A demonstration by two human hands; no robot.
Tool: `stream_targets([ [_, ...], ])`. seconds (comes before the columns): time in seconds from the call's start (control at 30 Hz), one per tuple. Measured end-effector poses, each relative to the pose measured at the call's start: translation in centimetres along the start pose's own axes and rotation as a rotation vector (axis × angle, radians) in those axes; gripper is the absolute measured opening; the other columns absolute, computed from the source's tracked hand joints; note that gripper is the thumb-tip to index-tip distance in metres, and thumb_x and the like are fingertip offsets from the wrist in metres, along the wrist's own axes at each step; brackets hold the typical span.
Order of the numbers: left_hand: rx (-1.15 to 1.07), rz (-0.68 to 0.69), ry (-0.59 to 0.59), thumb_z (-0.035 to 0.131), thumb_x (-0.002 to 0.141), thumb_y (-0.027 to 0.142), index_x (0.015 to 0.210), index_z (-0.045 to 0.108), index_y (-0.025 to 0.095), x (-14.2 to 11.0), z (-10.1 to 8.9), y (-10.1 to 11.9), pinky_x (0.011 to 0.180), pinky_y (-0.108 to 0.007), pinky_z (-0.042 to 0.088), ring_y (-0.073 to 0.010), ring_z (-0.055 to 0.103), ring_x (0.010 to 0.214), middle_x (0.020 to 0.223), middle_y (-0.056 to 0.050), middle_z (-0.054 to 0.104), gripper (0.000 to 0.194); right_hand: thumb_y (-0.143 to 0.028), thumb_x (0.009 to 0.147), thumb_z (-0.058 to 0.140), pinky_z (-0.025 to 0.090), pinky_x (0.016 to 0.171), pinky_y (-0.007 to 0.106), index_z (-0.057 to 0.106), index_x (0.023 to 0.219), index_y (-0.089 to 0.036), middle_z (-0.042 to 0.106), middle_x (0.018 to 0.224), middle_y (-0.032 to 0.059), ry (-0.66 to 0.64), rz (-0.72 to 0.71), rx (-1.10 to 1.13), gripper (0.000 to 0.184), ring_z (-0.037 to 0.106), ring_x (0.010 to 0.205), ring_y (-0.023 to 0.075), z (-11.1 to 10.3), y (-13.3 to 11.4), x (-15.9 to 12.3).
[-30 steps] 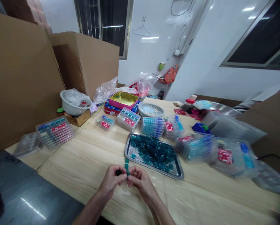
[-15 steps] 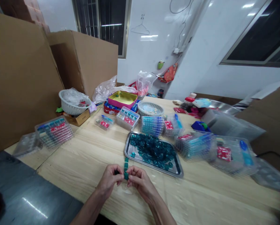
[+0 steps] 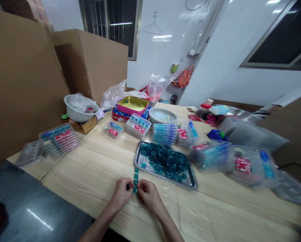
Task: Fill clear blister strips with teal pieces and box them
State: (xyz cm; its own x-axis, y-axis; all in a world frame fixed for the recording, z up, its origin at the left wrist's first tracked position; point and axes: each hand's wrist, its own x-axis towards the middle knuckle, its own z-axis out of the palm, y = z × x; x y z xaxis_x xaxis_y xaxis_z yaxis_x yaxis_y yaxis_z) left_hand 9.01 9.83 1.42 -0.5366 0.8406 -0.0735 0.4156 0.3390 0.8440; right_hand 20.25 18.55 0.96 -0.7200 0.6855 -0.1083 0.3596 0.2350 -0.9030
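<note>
Both my hands meet low at the near edge of the wooden table (image 3: pixel 95 174). My left hand (image 3: pixel 121 194) is closed, with a small dark object pinched at its fingertips. My right hand (image 3: pixel 148 194) is closed too, its fingers pinching the near end of a short row of teal square pieces (image 3: pixel 135 176) that runs away from me on the table. Just beyond lies a metal tray (image 3: pixel 190 183) heaped with teal pieces (image 3: pixel 165 161).
Stacks of clear plastic packs with red labels stand at the left (image 3: pixel 59 139), centre (image 3: pixel 164 133) and right (image 3: pixel 251 164). Behind are a white basket (image 3: pixel 80 111), a pink and yellow tin (image 3: pixel 132 105) and large cardboard boxes (image 3: pixel 21 77).
My hands have sunk a little toward the table and closer together at the row of teal pieces. The view has shifted slightly.
</note>
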Motion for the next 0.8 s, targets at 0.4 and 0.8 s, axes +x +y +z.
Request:
stream_targets([
  [0.4, -0.587, -0.236, -0.141, 0.045, 0.078, 0.048, 0.080, 0.053, 0.018, 0.3, -1.5, 1.1, 0.045, -0.021, 0.026, -0.0109, 0.045, 0.047, 0.060, 0.001, 0.055, 0.031, -0.010, 0.073, 0.044, 0.039, 0.063, 0.026, 0.066, 0.071, -0.018, 0.063, 0.072, 0.0054, 0.072, -0.194, -0.266, 0.024, 0.057, 0.069, 0.0179, -1.1, -1.7, -1.0],
  [0.8, -0.846, -0.198, -0.196, 0.034, 0.074, 0.075, 0.090, 0.054, 0.014, -0.9, -0.9, 2.9, 0.040, -0.018, 0.029, -0.0080, 0.044, 0.050, 0.067, 0.000, 0.053, 0.067, -0.005, 0.062, 0.051, 0.037, 0.056, 0.023, 0.061, 0.071, -0.020, 0.057, 0.071, 0.0007, 0.050, -0.280, -0.029, 0.021, 0.053, 0.064, 0.0143, -0.7, -4.6, -1.4],
])
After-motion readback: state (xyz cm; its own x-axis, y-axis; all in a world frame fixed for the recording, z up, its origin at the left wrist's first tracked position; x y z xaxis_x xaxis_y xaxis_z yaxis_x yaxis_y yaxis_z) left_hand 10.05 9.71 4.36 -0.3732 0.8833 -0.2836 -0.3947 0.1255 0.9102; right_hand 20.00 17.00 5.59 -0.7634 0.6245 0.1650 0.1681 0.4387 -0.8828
